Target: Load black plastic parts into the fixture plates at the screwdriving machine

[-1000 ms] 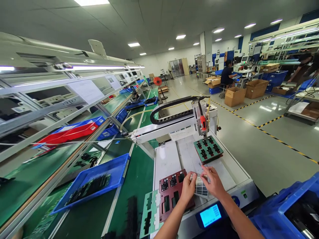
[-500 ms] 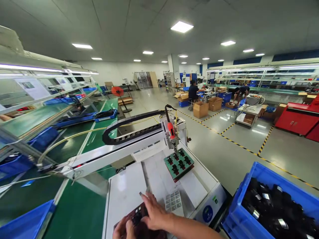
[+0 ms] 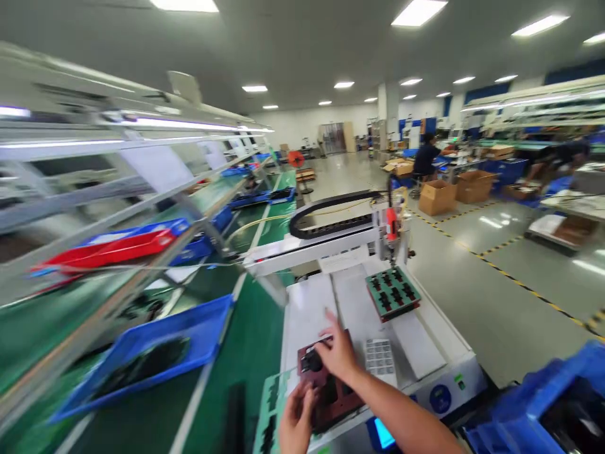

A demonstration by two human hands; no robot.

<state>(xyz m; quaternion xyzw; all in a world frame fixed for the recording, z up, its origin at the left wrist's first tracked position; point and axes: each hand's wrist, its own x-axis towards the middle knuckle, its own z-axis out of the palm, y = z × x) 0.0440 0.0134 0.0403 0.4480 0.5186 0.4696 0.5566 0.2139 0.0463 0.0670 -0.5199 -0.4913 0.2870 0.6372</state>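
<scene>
A dark red fixture plate with black parts lies at the front of the white machine bed. My right hand rests on its upper part, fingers spread over a black part. My left hand touches the plate's near left edge, fingers partly curled; whether it grips anything is blurred. A small sheet of labels lies just right of the plate. Farther back, a green fixture with several black parts sits under the red-tipped screwdriver head.
A blue bin of black parts sits on the green belt at left, a green template beside the plate, another blue bin at lower right. Shelving runs along the left. A person sits at a bench far back among cardboard boxes.
The camera swung back to the left. My right hand moved up over the red plate's top; my left hand now shows at the plate's near edge. The label sheet lies beside the plate.
</scene>
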